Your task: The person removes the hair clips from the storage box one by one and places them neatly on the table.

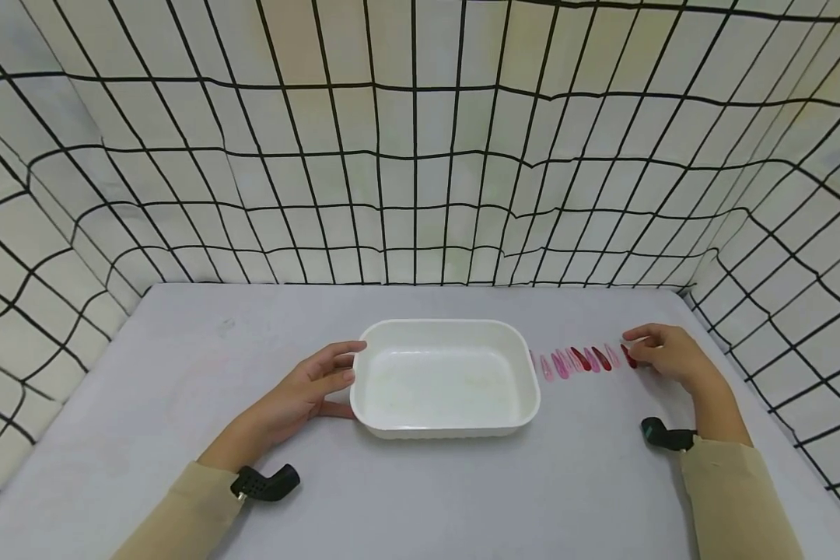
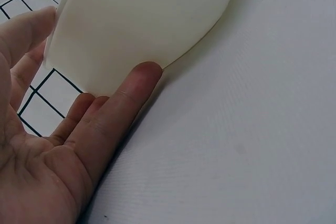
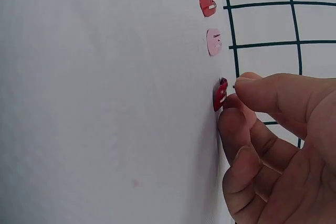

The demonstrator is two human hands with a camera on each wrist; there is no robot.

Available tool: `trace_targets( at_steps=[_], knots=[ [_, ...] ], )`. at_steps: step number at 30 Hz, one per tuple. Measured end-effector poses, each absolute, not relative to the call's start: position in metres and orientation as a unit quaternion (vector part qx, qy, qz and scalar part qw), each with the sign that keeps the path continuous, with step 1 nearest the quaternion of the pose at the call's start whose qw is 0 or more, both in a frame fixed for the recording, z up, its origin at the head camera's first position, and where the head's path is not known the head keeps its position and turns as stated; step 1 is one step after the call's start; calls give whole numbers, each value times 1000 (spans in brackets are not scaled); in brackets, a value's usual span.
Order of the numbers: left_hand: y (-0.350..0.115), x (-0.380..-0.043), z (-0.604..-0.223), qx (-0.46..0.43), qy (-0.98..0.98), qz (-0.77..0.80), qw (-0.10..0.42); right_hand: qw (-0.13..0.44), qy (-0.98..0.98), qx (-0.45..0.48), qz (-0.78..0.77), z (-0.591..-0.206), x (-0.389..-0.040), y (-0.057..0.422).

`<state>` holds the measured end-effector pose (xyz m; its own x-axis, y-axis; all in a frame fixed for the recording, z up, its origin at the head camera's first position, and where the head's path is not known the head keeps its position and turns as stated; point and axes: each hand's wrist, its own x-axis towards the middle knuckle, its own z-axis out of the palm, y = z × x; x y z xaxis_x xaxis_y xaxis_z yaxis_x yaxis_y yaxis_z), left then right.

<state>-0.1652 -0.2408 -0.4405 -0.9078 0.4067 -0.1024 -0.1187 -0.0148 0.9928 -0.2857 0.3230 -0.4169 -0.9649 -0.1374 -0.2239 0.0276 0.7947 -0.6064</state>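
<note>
A white rectangular tray [image 1: 444, 430] lies on the table in the head view. My left hand [image 1: 313, 383] rests against its left end with extended fingers, one fingertip up at the rim. In the left wrist view another fingertip [image 2: 147, 72] presses low on the tray's outer wall [image 2: 131, 19]. On the right, my right hand [image 1: 668, 356] is over a dark red snap hair clip [image 1: 628, 356], the outermost of a row. In the right wrist view its fingertips are right at this hair clip [image 3: 220, 95], and the thumb stands a little apart from it.
Several pink and dark red hair clips [image 1: 581, 358] form a row from the tray's right side toward my right hand. A black wire grid [image 1: 414, 155] bounds the white table [image 1: 462, 498] at the back and both sides.
</note>
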Motion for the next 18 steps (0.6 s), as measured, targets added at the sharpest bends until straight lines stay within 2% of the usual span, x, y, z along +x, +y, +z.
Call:
trace_targets(
  at_steps=[15,18],
  knots=[
    [-243,-165,-435,106,695,686,186,75,920,-64,-379,-394,-277,290],
    [-244,-164,-423,108,731,653,167,67,913,-81,-395,-389,-272,274]
  ],
)
